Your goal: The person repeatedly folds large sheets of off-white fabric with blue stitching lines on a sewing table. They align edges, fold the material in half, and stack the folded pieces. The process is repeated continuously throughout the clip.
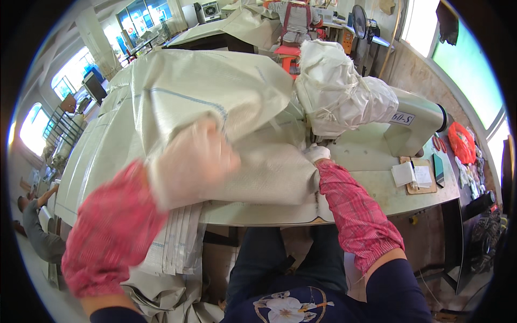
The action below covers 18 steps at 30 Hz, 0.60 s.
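A big sheet of off-white woven plastic fabric (264,175) with blue lines spreads over the table and is folded up in front of me. My left hand (196,161), in a pale glove, is smeared by motion over the fabric, so its fingers cannot be made out. At the fabric's right edge, just below the sewing head, my right hand (318,153) in a white glove is closed on the fabric; part of its fingers is hidden. The sewing machine (417,121) has its head wrapped in a crumpled white woven cover (336,89). Pink checked sleeves cover both forearms.
On the table (258,214) at right lie a small clipboard (425,185) with paper and a pen, a phone (438,169) and red-handled scissors (439,143). A red plastic bag (462,142) sits beyond. Another person (295,21) sits at the back near a fan (362,24).
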Each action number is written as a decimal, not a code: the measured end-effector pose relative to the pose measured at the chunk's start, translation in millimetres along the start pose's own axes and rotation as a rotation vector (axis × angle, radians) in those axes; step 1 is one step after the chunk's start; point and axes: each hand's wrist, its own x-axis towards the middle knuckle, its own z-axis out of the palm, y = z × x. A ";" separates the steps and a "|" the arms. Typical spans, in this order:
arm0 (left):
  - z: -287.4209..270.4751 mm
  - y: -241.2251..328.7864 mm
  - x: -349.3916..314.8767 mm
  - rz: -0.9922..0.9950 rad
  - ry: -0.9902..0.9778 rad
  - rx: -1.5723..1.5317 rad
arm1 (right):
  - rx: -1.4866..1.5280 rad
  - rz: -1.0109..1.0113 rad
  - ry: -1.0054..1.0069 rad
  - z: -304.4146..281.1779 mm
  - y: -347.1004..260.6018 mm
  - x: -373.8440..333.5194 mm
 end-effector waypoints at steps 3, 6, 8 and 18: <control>-75.9 77.2 -21.5 0.310 -0.181 -0.365 | -0.626 -0.107 0.315 -0.9 -27.2 -36.7; -93.6 135.7 -21.3 0.668 -0.145 -0.771 | -0.418 -0.617 0.280 33.8 -40.9 -91.3; -89.2 160.3 9.5 0.712 -0.088 -0.937 | 0.436 -1.153 0.261 74.1 -42.4 -129.2; 89.9 124.4 105.9 0.203 -0.025 -0.401 | 0.974 -0.817 -0.529 172.0 14.0 -305.9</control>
